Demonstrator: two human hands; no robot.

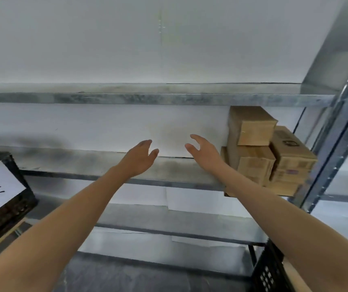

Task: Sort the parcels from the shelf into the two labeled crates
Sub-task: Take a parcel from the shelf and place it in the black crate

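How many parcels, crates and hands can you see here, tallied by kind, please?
Brown cardboard parcels: 3 clearly distinguishable; the stack may hold more
Black plastic crates: 2, the paper-labelled crate at left, the other crate at lower right
Bare hands: 2, left hand and right hand, both empty
Total: 7

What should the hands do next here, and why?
Probably swing both hands right and take the uppermost parcel by its sides. The left hand and right hand are open and hold nothing, reaching over the shelf to the left of the parcels. These are stacked at its right end, and the uppermost has nothing on it.
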